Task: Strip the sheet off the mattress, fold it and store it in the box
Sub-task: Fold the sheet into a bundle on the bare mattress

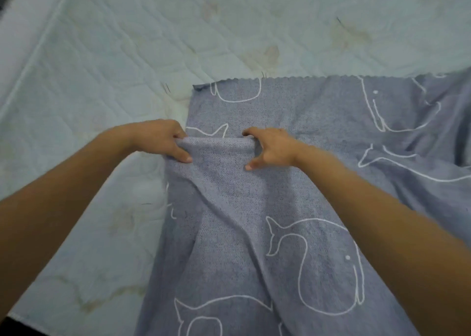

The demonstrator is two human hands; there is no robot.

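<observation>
Gripping raised fold of sheet (293, 208): left hand (163, 139) and right hand (272, 148) pinch it side by side, near mattress (102, 68) left edge.

Muted grey-blue sheet (300, 121) across the centre and right of the frame, finely textured, printed with large whales in thin white outline, with pale scalloped trim along its top edge. Pale whitish-green mattress (127, 42) in the upper and left parts, quilted in curving stitched lines, blotched with yellowish-brown stains. Near-black patch (11, 330) in the lower left corner.
</observation>
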